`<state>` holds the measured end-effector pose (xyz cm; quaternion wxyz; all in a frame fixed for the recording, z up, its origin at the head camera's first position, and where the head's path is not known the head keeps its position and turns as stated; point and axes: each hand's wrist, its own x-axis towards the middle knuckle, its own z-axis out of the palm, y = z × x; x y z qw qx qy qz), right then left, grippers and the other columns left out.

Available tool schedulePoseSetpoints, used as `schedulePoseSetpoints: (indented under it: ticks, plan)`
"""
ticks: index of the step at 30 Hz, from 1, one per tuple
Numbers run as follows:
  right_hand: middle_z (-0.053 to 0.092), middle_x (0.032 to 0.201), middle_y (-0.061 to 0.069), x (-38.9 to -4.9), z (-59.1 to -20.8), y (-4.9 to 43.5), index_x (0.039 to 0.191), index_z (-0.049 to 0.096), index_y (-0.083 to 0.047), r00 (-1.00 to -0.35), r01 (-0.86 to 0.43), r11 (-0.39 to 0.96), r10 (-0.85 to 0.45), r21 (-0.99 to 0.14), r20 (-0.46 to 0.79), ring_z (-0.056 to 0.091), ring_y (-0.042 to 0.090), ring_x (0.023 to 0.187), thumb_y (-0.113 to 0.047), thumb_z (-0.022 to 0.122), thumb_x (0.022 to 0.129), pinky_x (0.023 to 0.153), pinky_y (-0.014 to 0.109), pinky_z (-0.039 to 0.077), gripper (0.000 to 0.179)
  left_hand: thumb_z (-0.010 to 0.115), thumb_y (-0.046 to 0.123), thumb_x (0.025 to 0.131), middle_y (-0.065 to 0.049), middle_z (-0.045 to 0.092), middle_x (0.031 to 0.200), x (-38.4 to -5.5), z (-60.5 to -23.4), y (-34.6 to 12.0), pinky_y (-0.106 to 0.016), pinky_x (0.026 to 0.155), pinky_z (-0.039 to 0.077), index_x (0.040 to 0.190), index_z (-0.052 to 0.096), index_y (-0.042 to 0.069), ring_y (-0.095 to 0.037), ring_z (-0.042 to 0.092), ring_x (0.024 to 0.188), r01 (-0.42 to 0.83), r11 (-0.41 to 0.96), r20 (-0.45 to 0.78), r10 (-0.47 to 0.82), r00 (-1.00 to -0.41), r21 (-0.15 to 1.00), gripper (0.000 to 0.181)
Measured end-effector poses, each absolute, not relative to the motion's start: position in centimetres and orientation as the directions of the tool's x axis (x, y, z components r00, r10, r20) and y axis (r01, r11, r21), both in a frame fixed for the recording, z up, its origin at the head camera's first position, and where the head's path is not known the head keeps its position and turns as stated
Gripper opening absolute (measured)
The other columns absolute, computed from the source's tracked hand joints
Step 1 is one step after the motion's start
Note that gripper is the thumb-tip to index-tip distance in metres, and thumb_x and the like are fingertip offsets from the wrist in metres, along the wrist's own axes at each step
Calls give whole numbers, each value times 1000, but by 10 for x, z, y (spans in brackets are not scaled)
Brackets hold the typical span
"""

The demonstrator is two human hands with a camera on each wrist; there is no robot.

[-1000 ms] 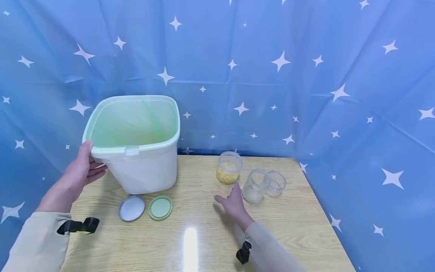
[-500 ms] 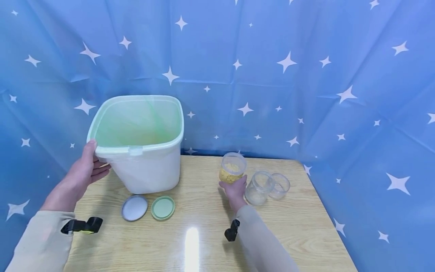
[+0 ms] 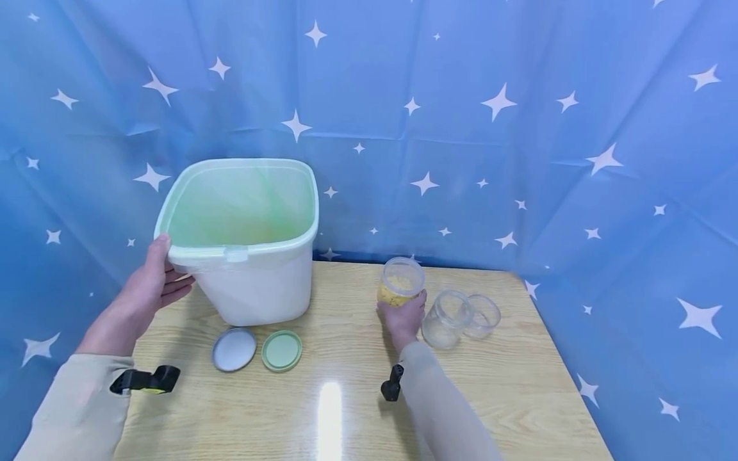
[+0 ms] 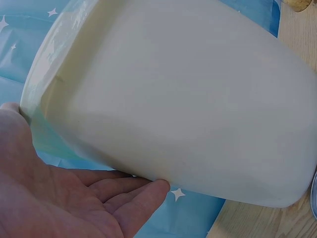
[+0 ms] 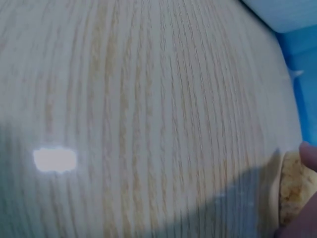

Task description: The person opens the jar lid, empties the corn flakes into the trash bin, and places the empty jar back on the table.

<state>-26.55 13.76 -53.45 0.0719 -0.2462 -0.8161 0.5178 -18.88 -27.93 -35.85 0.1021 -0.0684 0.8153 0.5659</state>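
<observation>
My left hand (image 3: 147, 285) is at the left side of a white plastic bin (image 3: 259, 291) with a pale green inside. Its thumb lies over the rim, and its fingers extend along the outer wall beneath; the left wrist view shows these fingers (image 4: 141, 203) against the bin. My right hand (image 3: 403, 318) grips a clear jar (image 3: 402, 275) of small yellow pieces from the near side. In the right wrist view only a strip of the yellow pieces (image 5: 292, 186) and part of the hand show at the right edge. The jar has no lid on it.
Right of my right hand, an empty clear jar (image 3: 445, 323) stands beside a smaller clear round container (image 3: 484, 314). A grey-white lid (image 3: 234, 349) and a green lid (image 3: 282, 350) lie before the bin. A blue star-patterned curtain (image 3: 369, 96) hangs behind the wooden table (image 3: 277, 416).
My right hand has reached forward from beside the jar of yellow pieces and taken hold of it. The left hand keeps its place at the bin's rim. The head view has shifted slightly.
</observation>
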Motion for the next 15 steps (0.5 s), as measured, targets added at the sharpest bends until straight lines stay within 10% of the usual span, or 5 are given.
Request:
schedulePoseSetpoints:
  ticks: [15]
  plan:
    - [39,146,16,-270,-543,133,152,22,-10,-876,304,406,475,-862,-85,34,39,135,-30,90,65,114,56,33,112,1,75,91,-30,31,152,-191,-359,-279,-18,92,55,132,38,14,-43,39,136,-215,351,-231,3,-973,911,82]
